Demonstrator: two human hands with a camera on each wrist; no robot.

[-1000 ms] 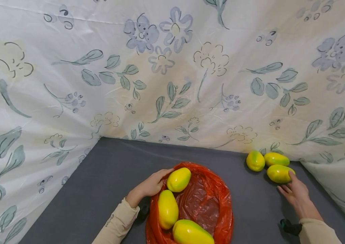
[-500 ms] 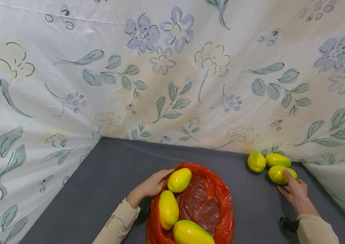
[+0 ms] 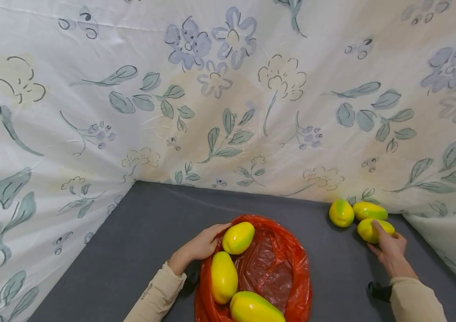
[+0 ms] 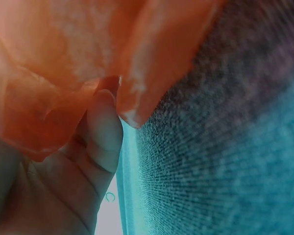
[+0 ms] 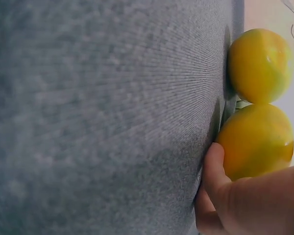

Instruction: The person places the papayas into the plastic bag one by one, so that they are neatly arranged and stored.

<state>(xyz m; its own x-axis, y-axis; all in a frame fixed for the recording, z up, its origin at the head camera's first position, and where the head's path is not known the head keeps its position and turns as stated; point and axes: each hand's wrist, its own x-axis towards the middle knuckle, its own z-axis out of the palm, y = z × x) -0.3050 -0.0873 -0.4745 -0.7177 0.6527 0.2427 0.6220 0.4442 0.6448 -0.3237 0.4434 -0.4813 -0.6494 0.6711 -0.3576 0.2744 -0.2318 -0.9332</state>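
My left hand (image 3: pixel 198 243) holds the far left rim of a red plastic bag (image 3: pixel 298 268), which stands open. In the left wrist view, the bag's thin film (image 4: pixel 49 98) hangs between its fingers and thumb. Inside the bag lie three oblong yellow-green fruits: one at the rim (image 3: pixel 238 238), one at the left side (image 3: pixel 224 277) and one at the near side (image 3: pixel 257 307). At the far right, my right hand (image 3: pixel 390 250) grips another yellow-green fruit (image 3: pixel 368 230) from its right end, thumb on top and fingers low along the near side.
Two more yellow-green fruits, a left one (image 3: pixel 341 213) and a right one (image 3: pixel 370 210), sit right behind the gripped fruit, near the back wall. A dark grey cloth (image 3: pixel 163 210) covers the surface. Floral fabric (image 3: pixel 228 134) hangs at the back and both sides.
My right hand has closed in over the nearest fruit, its fingers and thumb moving from the right end to around it. The left hand and the bag stay as they were.
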